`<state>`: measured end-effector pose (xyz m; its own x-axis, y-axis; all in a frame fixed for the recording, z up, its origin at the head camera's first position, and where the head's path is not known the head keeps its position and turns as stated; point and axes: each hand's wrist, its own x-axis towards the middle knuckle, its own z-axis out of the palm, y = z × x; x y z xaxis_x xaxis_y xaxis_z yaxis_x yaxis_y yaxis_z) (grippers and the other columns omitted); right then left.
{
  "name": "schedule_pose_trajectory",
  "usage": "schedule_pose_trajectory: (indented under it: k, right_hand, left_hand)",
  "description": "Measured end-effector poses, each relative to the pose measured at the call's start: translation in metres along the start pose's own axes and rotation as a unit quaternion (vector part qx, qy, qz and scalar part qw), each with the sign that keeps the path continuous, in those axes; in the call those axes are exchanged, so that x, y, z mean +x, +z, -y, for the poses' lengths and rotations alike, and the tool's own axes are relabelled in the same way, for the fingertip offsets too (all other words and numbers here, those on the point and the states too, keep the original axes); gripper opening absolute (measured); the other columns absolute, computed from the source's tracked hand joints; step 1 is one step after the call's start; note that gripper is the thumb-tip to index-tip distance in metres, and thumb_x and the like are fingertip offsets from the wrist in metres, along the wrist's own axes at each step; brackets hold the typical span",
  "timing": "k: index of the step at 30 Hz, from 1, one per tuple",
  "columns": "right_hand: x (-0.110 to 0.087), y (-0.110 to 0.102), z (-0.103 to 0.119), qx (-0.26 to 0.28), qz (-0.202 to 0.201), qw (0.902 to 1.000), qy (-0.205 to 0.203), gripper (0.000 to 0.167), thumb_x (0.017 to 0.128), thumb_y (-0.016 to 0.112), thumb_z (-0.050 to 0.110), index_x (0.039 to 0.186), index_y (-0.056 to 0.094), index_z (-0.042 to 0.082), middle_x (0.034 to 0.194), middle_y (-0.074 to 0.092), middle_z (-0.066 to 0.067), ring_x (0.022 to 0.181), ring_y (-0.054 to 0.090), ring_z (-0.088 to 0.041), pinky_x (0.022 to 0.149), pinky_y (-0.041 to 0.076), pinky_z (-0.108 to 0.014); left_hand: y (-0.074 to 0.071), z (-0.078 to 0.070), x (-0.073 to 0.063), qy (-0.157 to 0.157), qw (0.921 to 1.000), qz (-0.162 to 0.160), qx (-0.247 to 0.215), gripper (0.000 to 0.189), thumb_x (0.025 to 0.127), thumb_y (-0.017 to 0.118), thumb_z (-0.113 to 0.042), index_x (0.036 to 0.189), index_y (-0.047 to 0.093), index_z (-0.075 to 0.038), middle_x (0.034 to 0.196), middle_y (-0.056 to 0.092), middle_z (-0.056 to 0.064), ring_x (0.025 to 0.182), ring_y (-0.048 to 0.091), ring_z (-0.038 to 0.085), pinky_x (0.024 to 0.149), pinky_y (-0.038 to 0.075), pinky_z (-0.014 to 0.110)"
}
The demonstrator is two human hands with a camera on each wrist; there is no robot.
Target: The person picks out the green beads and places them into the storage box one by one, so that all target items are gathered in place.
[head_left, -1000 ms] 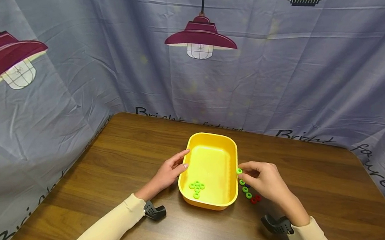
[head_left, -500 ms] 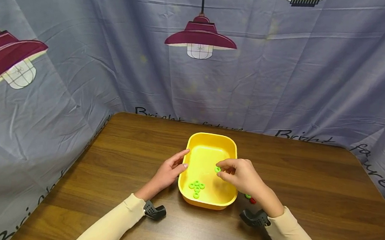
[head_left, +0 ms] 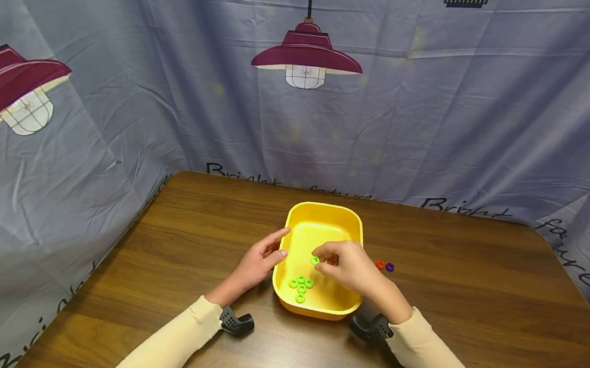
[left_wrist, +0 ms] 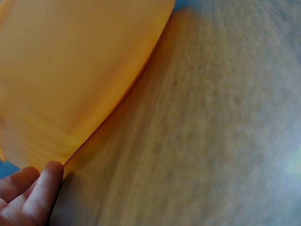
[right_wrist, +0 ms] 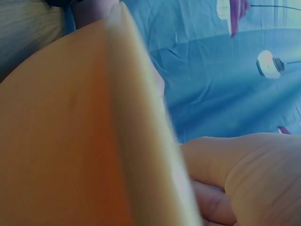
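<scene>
A yellow tray (head_left: 315, 313) stands on the wooden table in the head view, with several small green rings (head_left: 302, 289) lying together near its front left corner. My right hand (head_left: 350, 265) is over the tray and pinches another green ring (head_left: 315, 260) between thumb and fingertips. At the tray's left rim rests my left hand (head_left: 260, 259), fingers extended and loosely bent. In the left wrist view its fingertips (left_wrist: 53, 169) are right at the tray's outer wall. The tray's wall fills much of the right wrist view, hiding the ring and fingertips there.
Right of the tray, a red ring (head_left: 380, 265) and a purple ring (head_left: 390, 267) lie on the table (head_left: 477, 299). My right forearm covers the table just in front of them. A lamp-print curtain (head_left: 387, 128) hangs behind the table's back edge.
My right hand has carried a green ring from beyond the tray's right rim leftward over the tray's inside. The red and purple rings now show behind its wrist. The left hand stays at the rim.
</scene>
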<state>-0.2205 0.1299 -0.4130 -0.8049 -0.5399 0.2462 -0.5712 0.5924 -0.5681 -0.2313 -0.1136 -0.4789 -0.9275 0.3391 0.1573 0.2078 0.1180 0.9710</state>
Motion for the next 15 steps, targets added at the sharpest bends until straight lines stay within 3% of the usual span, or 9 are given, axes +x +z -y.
schedule_pose_trajectory:
  k: [15]
  right_hand:
    - [0.009,0.020,0.001,0.006,0.041,0.9988,0.025,0.016,0.084,0.080,0.007,0.098,0.078,0.002,0.082,0.077,-0.003,0.073,0.067,-0.006,0.064,0.052,-0.017]
  left_hand:
    - [-0.001,0.001,0.000,-0.002,1.0000,-0.004,0.007,0.055,0.101,0.055,-0.007,0.155,0.041,-0.004,0.155,0.045,0.028,0.138,0.051,0.043,0.107,0.052,0.046]
